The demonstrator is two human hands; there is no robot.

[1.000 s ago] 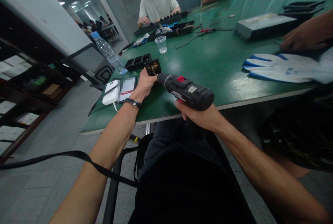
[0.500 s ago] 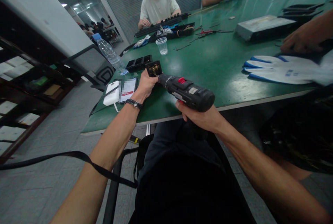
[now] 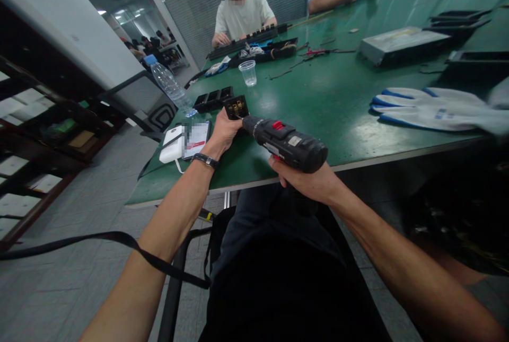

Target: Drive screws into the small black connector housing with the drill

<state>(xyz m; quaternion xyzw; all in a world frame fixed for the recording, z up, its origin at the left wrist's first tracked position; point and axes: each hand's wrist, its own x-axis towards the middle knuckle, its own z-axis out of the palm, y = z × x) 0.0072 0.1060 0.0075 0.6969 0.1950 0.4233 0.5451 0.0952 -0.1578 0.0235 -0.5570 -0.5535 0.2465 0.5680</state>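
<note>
My left hand is closed round a small black socket module with brass contacts, held upright at the near left part of the green table. My right hand grips the handle of a black cordless screwdriver with a red switch. Its tip points left into the module's open face. A wristwatch sits on my left wrist.
A phone and white power bank lie left of my hand, with a black multi-socket part, water bottle and plastic cup behind. White gloves lie right. Two people sit opposite. Shelving stands left.
The co-worker's hand at the far right has left the view. My hands, the module and the screwdriver stay almost where they were.
</note>
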